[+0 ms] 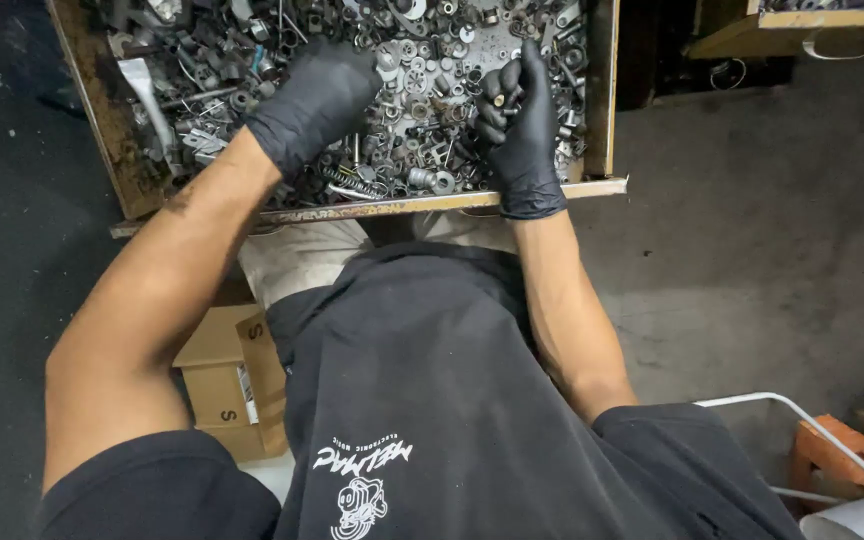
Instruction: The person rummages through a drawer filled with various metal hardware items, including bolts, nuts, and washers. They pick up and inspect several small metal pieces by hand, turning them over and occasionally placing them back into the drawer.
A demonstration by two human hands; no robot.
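Head view, looking straight down. Both hands in black gloves, working over a rusty metal drawer heaped with nuts, washers, springs and bolts. Left hand reaches in from lower left, forearm bare and stretched diagonally up, palm down, back of glove toward the camera; fingers curl downward into the pile, their tips buried among the loose hardware, so whether they pinch anything I cannot tell. Right hand stands more upright near the drawer's right wall, wrist bent, forearm rising almost vertically from the elbow; fingers folded in toward the palm, thumb and forefinger closed on a small metal piece with a brassy glint, held just above the pile. Its exact kind is too small to make out. Drawer's front lip sits just beyond the person's lap. A cardboard box lies on the dark floor under the left arm. White wire frame and an orange stool at lower right.
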